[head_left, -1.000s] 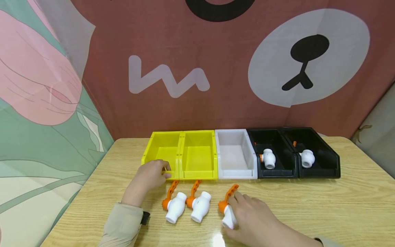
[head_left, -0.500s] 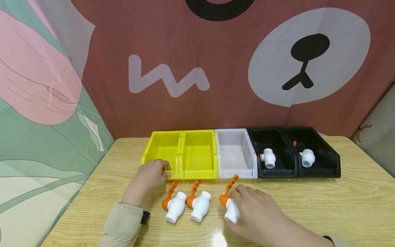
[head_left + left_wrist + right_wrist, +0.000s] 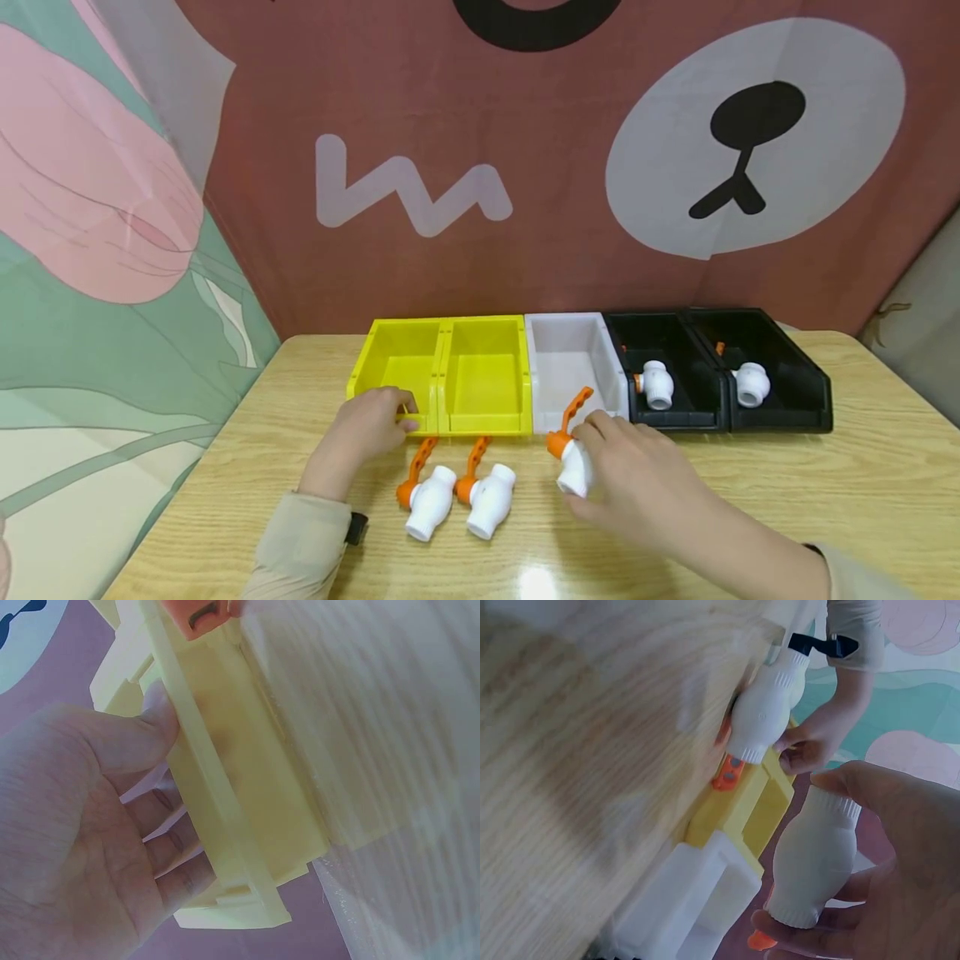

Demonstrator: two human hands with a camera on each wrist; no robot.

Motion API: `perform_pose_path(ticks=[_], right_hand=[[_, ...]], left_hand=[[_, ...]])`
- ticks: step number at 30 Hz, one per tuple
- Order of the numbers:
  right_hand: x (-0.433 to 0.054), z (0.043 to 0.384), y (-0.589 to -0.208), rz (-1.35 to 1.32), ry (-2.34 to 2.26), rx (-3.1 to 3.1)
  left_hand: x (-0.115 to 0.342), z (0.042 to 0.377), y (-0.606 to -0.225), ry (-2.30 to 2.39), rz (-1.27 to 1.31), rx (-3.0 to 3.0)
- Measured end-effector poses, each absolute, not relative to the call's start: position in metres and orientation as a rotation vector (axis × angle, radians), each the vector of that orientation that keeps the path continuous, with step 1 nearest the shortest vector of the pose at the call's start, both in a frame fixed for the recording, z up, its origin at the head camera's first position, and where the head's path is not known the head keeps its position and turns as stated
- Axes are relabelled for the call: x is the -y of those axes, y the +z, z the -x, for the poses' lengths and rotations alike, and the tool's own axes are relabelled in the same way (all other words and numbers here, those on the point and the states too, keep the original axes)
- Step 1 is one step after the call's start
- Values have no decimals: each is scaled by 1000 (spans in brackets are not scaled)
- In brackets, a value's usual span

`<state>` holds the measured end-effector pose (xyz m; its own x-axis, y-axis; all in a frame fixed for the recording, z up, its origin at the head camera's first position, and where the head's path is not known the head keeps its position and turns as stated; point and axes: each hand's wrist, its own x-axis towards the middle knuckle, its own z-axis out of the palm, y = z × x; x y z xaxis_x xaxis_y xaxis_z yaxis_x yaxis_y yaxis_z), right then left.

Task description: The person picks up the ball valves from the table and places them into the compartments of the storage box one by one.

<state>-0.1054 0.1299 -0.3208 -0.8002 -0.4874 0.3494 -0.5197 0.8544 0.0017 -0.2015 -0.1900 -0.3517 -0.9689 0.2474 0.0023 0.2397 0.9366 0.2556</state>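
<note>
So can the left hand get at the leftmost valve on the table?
Likely yes: the left hand must first let go of the leftmost yellow bin, but the leftmost valve lies close by, nothing visible between.

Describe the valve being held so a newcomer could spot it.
On the wooden table stands a row of bins. Near its white bin, the right hand grips a white valve with an orange handle. Similar valves lie on the table and in the black bins; this one alone is held.
</note>
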Motion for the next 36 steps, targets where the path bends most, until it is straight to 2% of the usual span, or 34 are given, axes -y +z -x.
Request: perform_pose_path(ticks=[36], right_hand=[[-150,187,-307,-826,69,2711]], left_hand=[[190,200,-352,399,-392,-3072]])
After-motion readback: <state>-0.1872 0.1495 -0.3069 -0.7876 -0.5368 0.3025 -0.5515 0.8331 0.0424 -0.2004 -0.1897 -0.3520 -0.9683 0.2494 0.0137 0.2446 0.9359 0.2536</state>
